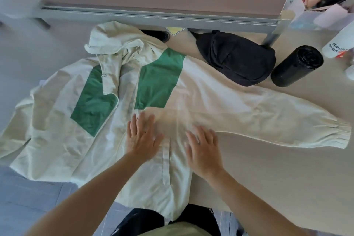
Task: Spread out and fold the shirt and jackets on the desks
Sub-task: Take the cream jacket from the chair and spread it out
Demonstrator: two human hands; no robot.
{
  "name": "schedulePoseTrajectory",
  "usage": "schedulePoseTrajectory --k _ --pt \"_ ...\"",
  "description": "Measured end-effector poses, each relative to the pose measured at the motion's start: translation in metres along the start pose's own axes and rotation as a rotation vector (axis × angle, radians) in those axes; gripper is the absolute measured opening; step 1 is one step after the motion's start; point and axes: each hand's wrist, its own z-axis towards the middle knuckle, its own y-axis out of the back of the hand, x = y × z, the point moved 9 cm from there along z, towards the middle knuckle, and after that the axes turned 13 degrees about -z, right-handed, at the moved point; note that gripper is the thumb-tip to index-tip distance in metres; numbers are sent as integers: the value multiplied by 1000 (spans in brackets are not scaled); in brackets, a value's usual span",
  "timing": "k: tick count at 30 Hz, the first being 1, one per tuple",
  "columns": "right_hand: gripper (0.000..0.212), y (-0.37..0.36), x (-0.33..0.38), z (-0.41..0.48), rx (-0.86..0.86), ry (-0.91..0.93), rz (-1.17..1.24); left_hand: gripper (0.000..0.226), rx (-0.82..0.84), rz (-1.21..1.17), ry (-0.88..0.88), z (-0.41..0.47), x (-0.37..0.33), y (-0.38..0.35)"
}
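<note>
Jacket [201, 92], cream with two green chest panels [159, 80], lies front up across the desk [268, 168], zip open at the chest. Hood [113, 38] is bunched at the far end, near the partition rail. One sleeve [268, 120] runs out straight to my right, cuff near the frame edge. The hem hangs over the near desk edge towards my lap.

Left hand [142, 136]: flat, palm down, fingers straight and spread, pressing the front just below the right-side green panel, beside the zip line. Right hand [203, 147]: also flat with fingers apart, resting where the sleeve joins the body, palm partly over the garment's edge. Neither hand grips any cloth. Both hands are slightly blurred.

Black bag [235, 57] sits beyond the sleeve, touching the jacket's shoulder. Black roll [297, 66] lies on its side just beside the bag, clear of the sleeve. White bottle [337, 44] stands at the far right
</note>
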Motion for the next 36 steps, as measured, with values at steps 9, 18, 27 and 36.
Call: schedulePoseTrajectory --k 9,18,27,36 --pt "67 -80 142 -24 434 108 -183 31 26 -761 472 -89 132 19" --pt "46 -45 185 6 526 -183 -72 24 192 -579 191 -124 121 15" --pt "52 -60 203 -1 663 -162 -49 17 552 -762 148 -156 154 -5" --pt "64 -70 212 -5 571 -67 -165 25 333 -918 177 -166 168 4"
